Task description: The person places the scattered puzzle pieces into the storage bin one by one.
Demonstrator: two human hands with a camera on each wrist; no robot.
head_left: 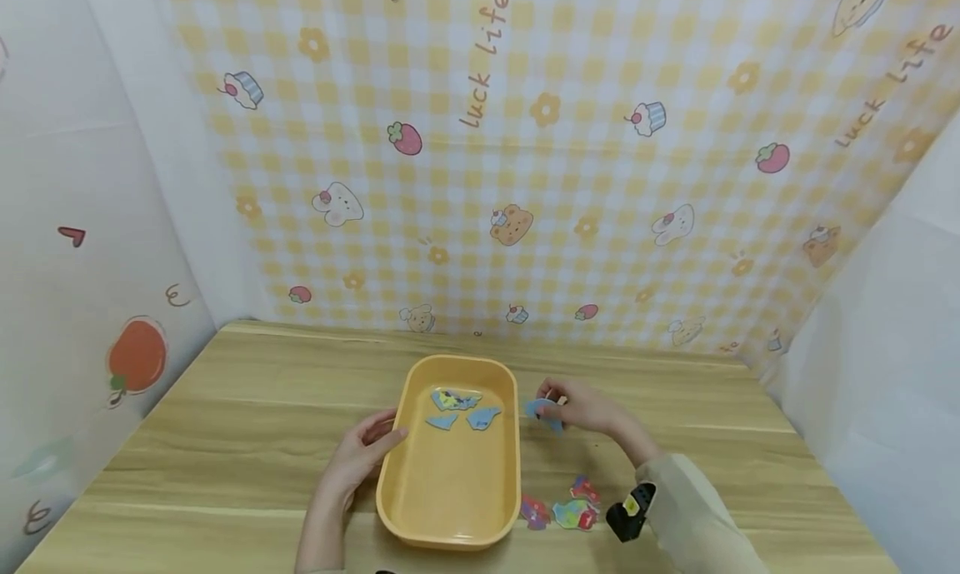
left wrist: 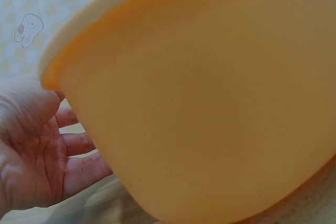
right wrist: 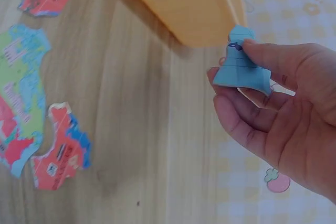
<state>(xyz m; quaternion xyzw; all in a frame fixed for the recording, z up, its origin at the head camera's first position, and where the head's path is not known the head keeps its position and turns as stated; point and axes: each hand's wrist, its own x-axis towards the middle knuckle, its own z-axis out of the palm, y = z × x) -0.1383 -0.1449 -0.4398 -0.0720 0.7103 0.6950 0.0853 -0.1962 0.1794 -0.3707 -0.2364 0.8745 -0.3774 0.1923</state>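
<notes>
A yellow plastic bin (head_left: 450,491) stands at the middle of the table, with several blue puzzle pieces lying flat towards its far end. My left hand (head_left: 363,451) holds the bin's left side, its thumb over the rim and its fingers against the outer wall. In the left wrist view the bin's wall (left wrist: 199,108) fills most of the picture. Just right of the bin and apart from it, my right hand (head_left: 576,405) pinches a light blue puzzle piece (right wrist: 242,69) between thumb and fingers. The piece carries a small dark print.
On the table (head_left: 225,441), close to the bin's near right corner, lie a red-purple puzzle piece (head_left: 535,512), a green and red piece (head_left: 575,515) and another red piece (right wrist: 62,148). A checked cloth (head_left: 570,174) hangs behind; white sheets flank both sides.
</notes>
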